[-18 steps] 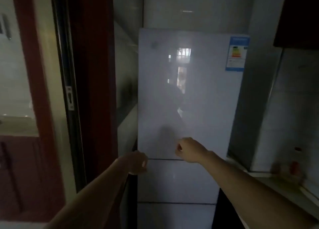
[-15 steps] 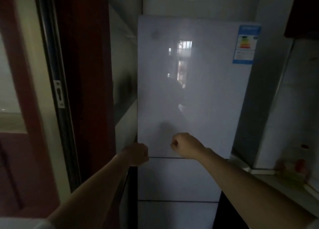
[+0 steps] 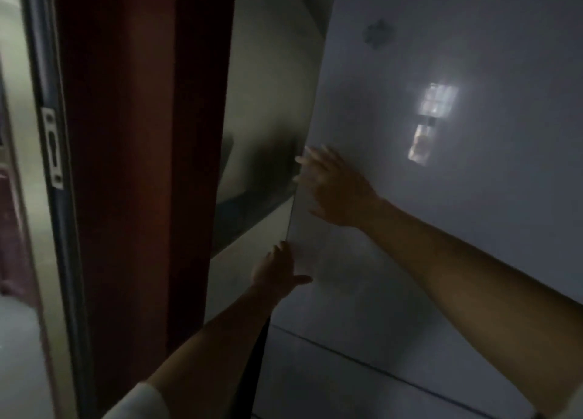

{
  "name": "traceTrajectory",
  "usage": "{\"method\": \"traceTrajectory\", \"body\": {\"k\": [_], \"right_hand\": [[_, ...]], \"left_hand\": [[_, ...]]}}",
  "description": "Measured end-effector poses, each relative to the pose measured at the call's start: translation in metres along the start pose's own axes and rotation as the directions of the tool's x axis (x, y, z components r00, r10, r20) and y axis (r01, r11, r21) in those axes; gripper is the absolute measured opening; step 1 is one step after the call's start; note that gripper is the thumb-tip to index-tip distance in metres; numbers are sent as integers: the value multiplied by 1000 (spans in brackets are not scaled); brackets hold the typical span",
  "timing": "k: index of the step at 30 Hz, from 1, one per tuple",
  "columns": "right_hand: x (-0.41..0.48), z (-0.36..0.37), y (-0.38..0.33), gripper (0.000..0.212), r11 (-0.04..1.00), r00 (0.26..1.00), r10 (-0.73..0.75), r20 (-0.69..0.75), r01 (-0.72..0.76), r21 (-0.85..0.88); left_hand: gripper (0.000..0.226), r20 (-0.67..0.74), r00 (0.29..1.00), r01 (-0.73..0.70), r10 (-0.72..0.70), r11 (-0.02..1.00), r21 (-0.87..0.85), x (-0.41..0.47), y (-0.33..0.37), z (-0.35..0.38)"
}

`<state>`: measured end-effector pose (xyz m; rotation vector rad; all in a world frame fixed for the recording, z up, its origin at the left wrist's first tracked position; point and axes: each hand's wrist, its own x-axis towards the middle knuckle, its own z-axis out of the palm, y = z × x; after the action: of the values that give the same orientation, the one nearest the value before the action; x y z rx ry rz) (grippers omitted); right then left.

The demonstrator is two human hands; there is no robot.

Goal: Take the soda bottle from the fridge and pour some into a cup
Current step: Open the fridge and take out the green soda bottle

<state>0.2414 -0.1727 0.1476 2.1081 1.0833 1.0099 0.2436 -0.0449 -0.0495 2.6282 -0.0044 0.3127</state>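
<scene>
The white glossy fridge [image 3: 457, 213] fills the right side, seen close and tilted. Its upper door shows no gap, and nothing inside can be seen. My left hand [image 3: 277, 272] is on the left edge of the upper door, low down, with the fingers behind the edge and the thumb on the front. My right hand [image 3: 334, 188] lies higher on the door face, fingers spread, fingertips reaching the same left edge. No soda bottle or cup is in view.
A dark red door frame [image 3: 142, 166] stands close on the left, with a metal strike plate [image 3: 52, 148] on the pale jamb beside it. A narrow grey wall gap [image 3: 268, 134] separates frame and fridge. The seam above the lower fridge door [image 3: 378, 368] runs below my arms.
The view has come much closer and tilted. My right hand has risen from a fist at the door's bottom seam to its left edge and spread open. My left hand now wraps the edge.
</scene>
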Motion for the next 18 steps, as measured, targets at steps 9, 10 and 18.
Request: {"method": "traceTrajectory", "body": {"k": [9,10,18], "right_hand": [[69,-11,9,94,927,919,-12,393,158,-340],[70,-12,9,95,928,913,-10,408,160,-336],[65,-26,5,92,940,932,-72,355,183,-289]], "left_hand": [[129,-24,999,-38,31,905,-424,23,-8,2],[134,1,999,-33,37,903,-427,23,-7,-2],[134,8,999,-25,32,886,-463,14,-15,0]]}}
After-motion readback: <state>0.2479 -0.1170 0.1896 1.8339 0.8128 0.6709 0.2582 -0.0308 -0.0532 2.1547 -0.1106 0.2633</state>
